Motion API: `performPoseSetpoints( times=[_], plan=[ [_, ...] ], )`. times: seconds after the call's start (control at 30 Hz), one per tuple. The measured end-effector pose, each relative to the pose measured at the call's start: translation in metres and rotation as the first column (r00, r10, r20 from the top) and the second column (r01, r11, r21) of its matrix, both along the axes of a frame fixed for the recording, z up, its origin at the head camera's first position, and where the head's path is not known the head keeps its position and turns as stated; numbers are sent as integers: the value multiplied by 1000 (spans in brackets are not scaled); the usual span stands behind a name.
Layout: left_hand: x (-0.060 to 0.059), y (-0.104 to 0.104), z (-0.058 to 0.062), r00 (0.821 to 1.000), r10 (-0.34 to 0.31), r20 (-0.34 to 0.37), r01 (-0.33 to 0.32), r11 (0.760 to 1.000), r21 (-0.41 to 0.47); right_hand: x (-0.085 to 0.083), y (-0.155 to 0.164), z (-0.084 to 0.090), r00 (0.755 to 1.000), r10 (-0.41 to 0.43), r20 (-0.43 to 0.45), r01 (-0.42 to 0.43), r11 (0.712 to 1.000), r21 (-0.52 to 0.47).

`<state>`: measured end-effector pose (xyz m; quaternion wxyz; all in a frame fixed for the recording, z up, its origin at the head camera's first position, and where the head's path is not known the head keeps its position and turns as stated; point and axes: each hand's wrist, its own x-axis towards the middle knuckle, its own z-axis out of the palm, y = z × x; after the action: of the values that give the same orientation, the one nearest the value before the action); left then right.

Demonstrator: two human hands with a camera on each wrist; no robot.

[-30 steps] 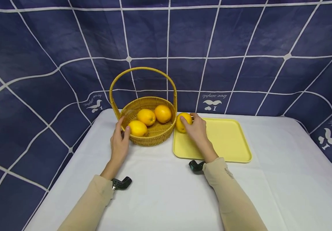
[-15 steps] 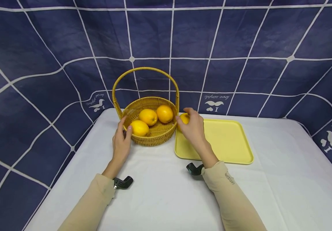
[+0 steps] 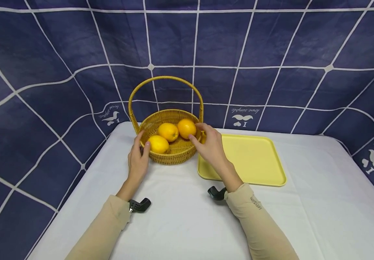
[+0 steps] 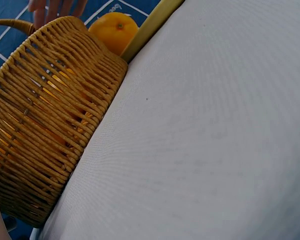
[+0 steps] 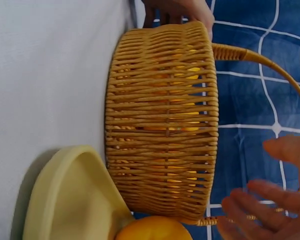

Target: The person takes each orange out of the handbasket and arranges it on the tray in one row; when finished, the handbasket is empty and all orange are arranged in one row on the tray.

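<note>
Head view: left hand (image 3: 137, 163) rests spread-fingered against the near-left wall of the wicker basket (image 3: 170, 158), while the right hand (image 3: 210, 148), fingers relaxed and holding nothing, hovers at its right rim over three oranges (image 3: 168, 131). Left wrist view shows a fourth orange (image 4: 112, 31) on the yellow tray (image 4: 149, 28), touching the basket. Right wrist view shows loose fingertips (image 5: 262, 210) above the rim.

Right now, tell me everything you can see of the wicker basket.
The wicker basket is round, woven of golden-yellow cane, with a tall arched handle. It stands upright on the white tablecloth, hard against the left edge of the yellow tray. Three oranges lie inside. The left hand rests on its left rim; the right hand reaches over its right rim.
</note>
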<state>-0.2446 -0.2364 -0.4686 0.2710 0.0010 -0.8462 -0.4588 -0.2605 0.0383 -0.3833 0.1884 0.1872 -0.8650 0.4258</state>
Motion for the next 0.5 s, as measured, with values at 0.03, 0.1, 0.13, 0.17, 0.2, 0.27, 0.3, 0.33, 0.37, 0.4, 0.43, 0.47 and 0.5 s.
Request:
performPoseSetpoints(
  times=[0.03,0.1,0.13,0.17,0.2,0.27,0.3,0.33,0.37,0.4,0.43,0.47,0.5],
  plan=[
    [0,0,0,1000,-1,0,1,1000,0,0,-1,0,1000,16,-13,-16,1000,-1],
    [0,1,0,1000,-4,1,4,1000,2,0,-3,-1,999,46,-23,-46,999,3],
    [-1,1,0,1000,-5,2,5,1000,3,0,-5,-2,998,61,-16,-61,998,5],
    [0,1,1,1000,-6,4,6,1000,5,1,-6,-2,997,72,-5,-72,997,13],
    [0,1,1,1000,-5,6,5,1000,6,1,-8,-2,996,84,10,-85,996,18],
    [0,1,1,1000,-2,10,2,1000,8,0,-13,-3,994,102,45,-104,994,41],
    [1,1,1,1000,0,10,0,1000,7,-1,-16,-3,992,112,58,-115,992,52],
    [1,1,0,1000,0,8,0,1000,6,-2,-19,-2,991,117,68,-122,990,70],
    [1,1,0,1000,-1,7,1,1000,4,-3,-22,-2,989,124,78,-130,988,81],
    [1,2,0,1000,-2,5,2,1000,2,-4,-25,-1,987,133,85,-140,986,93],
    [1,1,0,1000,-3,5,3,1000,2,-6,-29,-1,986,140,92,-150,983,106],
    [1,0,0,1000,-2,6,2,1000,-1,-8,-34,-1,984,151,95,-162,980,117],
    [1,-1,0,1000,-4,7,4,1000,-3,-10,-39,-1,981,165,99,-177,976,125]
  ],
)
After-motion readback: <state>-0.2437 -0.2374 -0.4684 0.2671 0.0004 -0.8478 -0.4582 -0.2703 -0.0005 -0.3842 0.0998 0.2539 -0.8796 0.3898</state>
